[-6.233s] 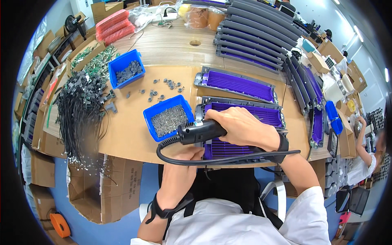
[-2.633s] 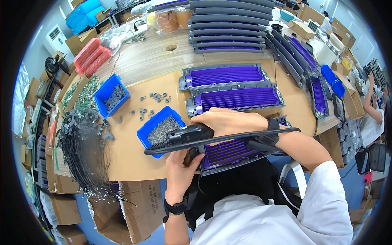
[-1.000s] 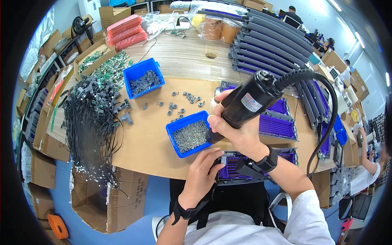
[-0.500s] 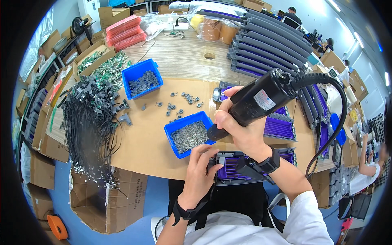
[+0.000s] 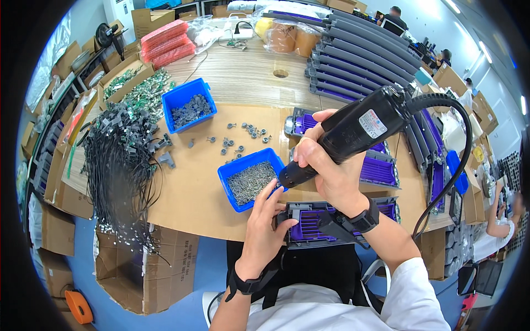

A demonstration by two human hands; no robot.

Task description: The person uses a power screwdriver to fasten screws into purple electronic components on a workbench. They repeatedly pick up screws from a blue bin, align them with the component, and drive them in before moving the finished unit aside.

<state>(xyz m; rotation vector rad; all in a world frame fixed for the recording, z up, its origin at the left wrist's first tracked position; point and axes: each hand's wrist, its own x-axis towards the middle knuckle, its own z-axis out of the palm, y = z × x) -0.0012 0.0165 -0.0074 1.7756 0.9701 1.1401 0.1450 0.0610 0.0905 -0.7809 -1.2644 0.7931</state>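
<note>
My right hand (image 5: pixel 338 175) is wrapped round a black corded electric screwdriver (image 5: pixel 353 129), tilted with its nose down to the left. That nose is by the right rim of a blue bin (image 5: pixel 223 185) full of small metal screws (image 5: pixel 251 182). My left hand (image 5: pixel 263 227) has its fingers stretched towards the screwdriver's nose and the bin's near corner. Its thumb touches the left end of a grey and purple slatted panel (image 5: pixel 312 223) at the table's front edge. The screwdriver's bit is hidden at my fingertips, and my right forearm covers part of the panel.
Another blue bin (image 5: pixel 207 115) holds small grey round parts, with several loose ones (image 5: pixel 254 132) on the cardboard sheet (image 5: pixel 182 193). Black cables (image 5: pixel 121 176) heap at left beside green circuit boards (image 5: pixel 146 88). Grey and purple panels (image 5: pixel 359 60) are stacked behind. The screwdriver's cord (image 5: pixel 466 149) loops right.
My left fingers have straightened and reach slightly further up and left, by the screw bin's rim. The screwdriver has tipped a little flatter in my right hand, its nose slightly higher.
</note>
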